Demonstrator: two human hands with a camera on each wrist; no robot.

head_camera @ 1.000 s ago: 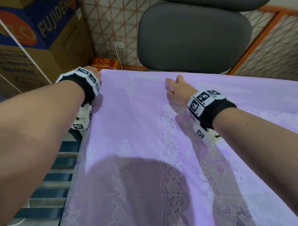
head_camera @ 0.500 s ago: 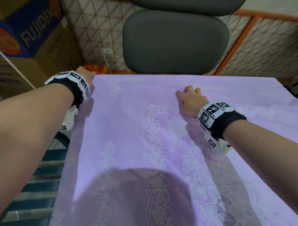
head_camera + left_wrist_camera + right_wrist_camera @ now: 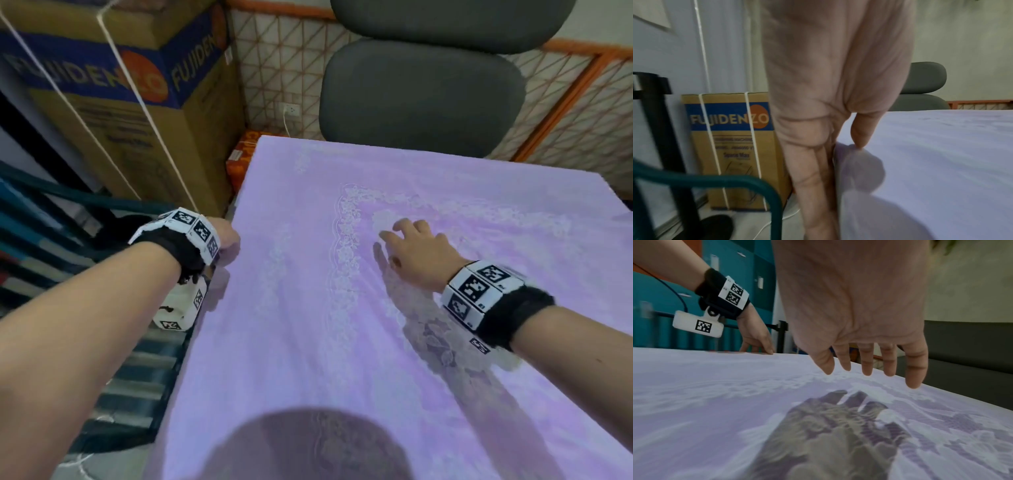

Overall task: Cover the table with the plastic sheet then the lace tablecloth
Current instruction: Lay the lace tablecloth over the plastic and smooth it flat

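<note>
While the lace tablecloth (image 3: 394, 308) already lies spread over the surface, its pale floral border showing near the middle, the step in hand looks like the last squaring and smoothing. No plastic sheet can be told apart beneath it. At the cloth's left edge the left hand (image 3: 227, 240) pinches a small fold, thumb on top and fingers (image 3: 818, 175) running down the hanging side. To do this well, that pinch should draw gently outward and down, only enough to take up slack, since lace probably stretches and skews under a hard tug. Over the centre pattern the right hand (image 3: 416, 246) hovers with fingers (image 3: 867, 360) loose and spread, holding nothing; its shadow lies on the cloth below. It would serve best laid flat, sweeping from the middle toward the edges. Beyond the far edge stands a grey chair (image 3: 421, 92), and a cardboard box (image 3: 137, 102) sits to the left.
</note>
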